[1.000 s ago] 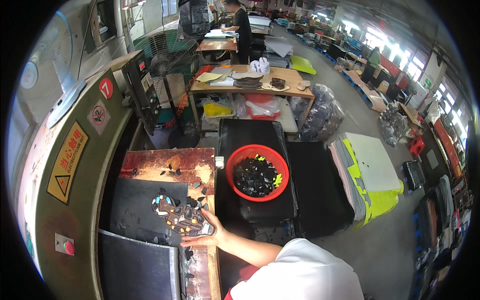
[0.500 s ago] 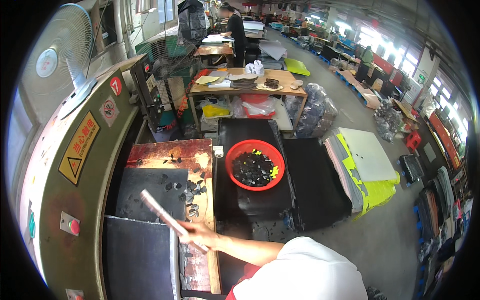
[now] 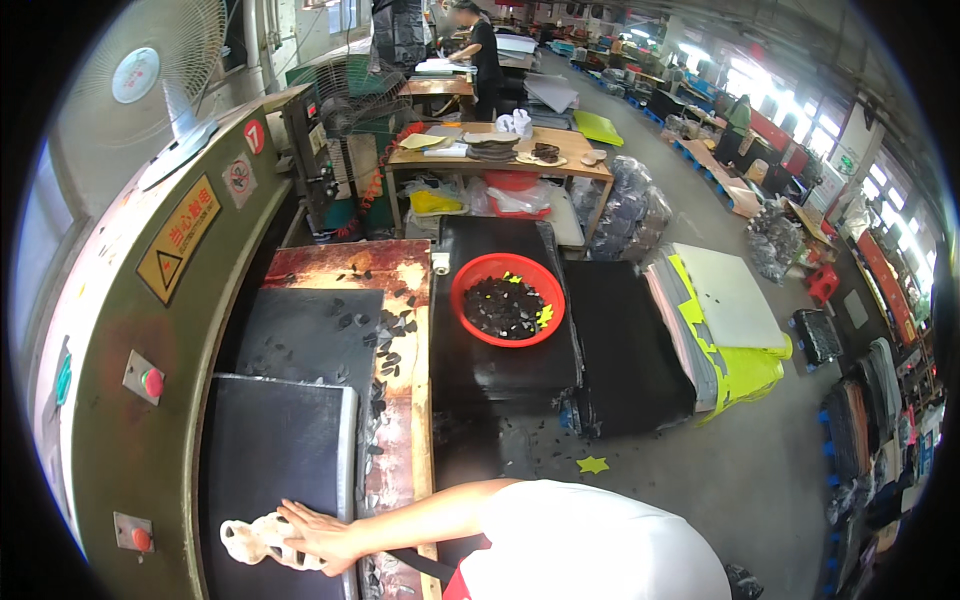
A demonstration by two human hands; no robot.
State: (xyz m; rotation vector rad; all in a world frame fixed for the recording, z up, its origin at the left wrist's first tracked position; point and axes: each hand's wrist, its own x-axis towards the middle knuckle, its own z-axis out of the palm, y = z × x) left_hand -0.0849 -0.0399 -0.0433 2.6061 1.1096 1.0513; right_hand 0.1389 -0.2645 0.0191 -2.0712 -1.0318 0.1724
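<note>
Head view: left hand (image 3: 318, 538) clamped on a pale crumpled rag (image 3: 256, 540), pressed onto the near end of the dark mat (image 3: 270, 450) beside the green press (image 3: 150, 330). Right hand out of sight. Best kept flat, wiping in even strokes, clear of the black offcuts (image 3: 385, 345) farther along.

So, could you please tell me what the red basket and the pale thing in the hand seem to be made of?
Red basket: likely moulded plastic, with a smooth, evenly coloured rim. Pale thing under the left hand: apparently soft cloth or a rag, crumpled and matte; too blurred to be sure.
</note>
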